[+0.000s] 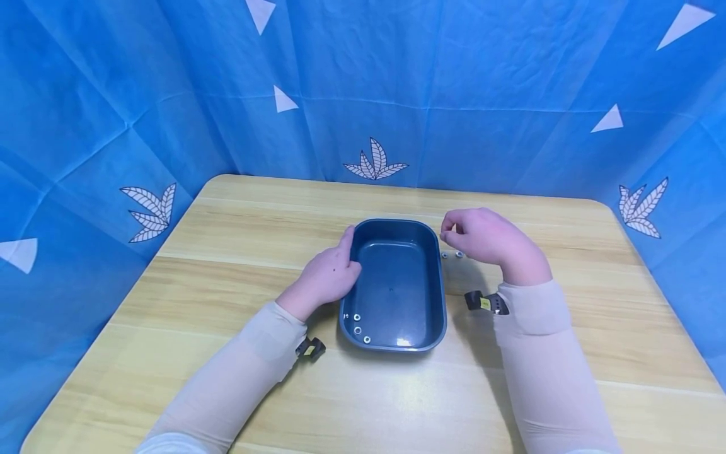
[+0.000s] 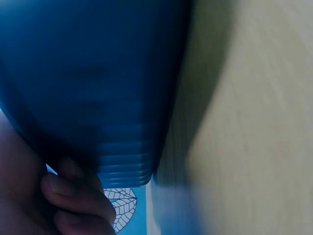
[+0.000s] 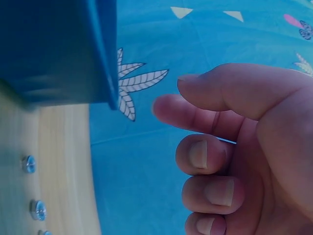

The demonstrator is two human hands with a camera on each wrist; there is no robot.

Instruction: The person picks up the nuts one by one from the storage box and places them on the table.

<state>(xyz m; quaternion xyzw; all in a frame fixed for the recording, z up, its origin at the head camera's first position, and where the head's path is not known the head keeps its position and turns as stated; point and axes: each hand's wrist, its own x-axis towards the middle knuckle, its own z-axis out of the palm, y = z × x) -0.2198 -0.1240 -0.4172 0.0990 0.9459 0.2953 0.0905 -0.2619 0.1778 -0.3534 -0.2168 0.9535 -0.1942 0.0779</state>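
Note:
A dark blue rectangular tray (image 1: 391,284) sits on the table. My left hand (image 1: 329,274) grips its left rim, the index finger stretched along the edge; in the left wrist view the other fingers (image 2: 80,198) curl against the tray's outer wall (image 2: 98,98). Small metal nuts (image 1: 367,340) lie in the tray's near left corner. My right hand (image 1: 482,236) hovers beyond the tray's right rim, bent at the wrist. In the right wrist view its thumb and index finger are apart with nothing between them. Beneath it, several nuts (image 3: 38,210) rest on the tabletop beside the tray.
The light wood table (image 1: 227,239) has rounded far corners. A blue patterned cloth (image 1: 363,75) hangs behind it and along both sides. Dark wrist cameras (image 1: 311,348) are strapped over both sleeves, close to the tabletop.

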